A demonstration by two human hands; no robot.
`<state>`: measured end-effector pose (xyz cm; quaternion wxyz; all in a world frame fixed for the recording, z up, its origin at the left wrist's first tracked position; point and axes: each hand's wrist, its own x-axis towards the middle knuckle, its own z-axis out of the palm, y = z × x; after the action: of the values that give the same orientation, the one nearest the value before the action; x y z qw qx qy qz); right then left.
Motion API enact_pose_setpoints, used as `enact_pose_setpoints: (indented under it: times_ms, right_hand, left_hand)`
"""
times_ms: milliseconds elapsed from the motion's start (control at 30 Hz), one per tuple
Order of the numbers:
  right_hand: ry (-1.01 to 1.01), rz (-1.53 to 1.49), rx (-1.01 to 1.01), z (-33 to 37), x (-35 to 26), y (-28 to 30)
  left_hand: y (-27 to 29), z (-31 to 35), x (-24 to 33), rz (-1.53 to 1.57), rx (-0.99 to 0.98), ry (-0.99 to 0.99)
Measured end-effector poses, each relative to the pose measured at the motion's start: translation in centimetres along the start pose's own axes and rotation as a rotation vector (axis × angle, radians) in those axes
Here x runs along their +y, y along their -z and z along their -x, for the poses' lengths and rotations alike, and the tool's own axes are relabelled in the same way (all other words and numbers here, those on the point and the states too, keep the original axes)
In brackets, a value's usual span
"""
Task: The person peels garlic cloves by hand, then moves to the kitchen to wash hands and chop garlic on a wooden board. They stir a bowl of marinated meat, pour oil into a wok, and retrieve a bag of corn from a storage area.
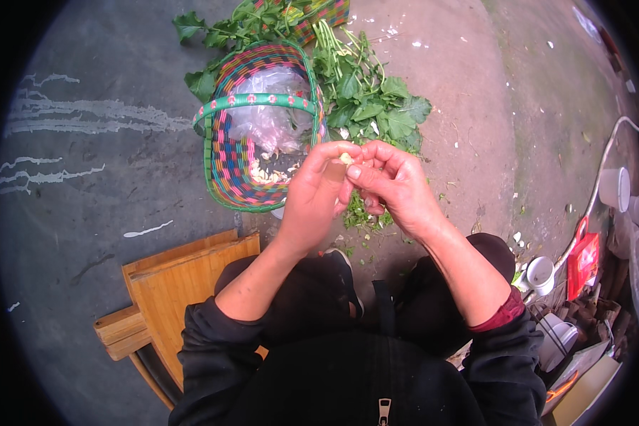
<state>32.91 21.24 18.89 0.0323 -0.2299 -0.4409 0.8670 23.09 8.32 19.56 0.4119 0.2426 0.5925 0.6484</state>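
A small, pale yellow garlic clove sits between my fingertips, over the basket's near right side. My left hand is closed, pinching it between thumb and forefinger. My right hand meets it there, thumb and fingers closed at the clove's right side. Just beyond my left hand stands a colourful woven basket with a green handle. Inside it are a crumpled clear plastic bag and several pale cloves with scraps of skin. Whatever else my curled fingers cover is hidden.
Leafy greens lie right of the basket, with more leaves behind it. Chopped green bits lie below my hands. A wooden stool or bench stands at my left. White cups, a red packet and clutter line the right.
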Motion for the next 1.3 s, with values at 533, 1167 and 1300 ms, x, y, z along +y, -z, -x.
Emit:
enact_pose_setpoints:
  times_ms: [533, 1167, 1300]
  right_hand:
    - [0.018, 0.026, 0.036, 0.1, 0.0, 0.2]
    - [0.396, 0.591, 0.207, -1.0, 1.7, 1.1]
    - [0.418, 0.675, 0.245, -1.1, 1.4, 1.6]
  left_hand:
    - [-0.3, 0.0, 0.3, 0.102, 0.075, 0.175]
    - [0.3, -1.5, -0.3, 0.562, -0.019, 0.297]
    - [0.5, -2.1, -0.4, 0.455, -0.086, 0.285]
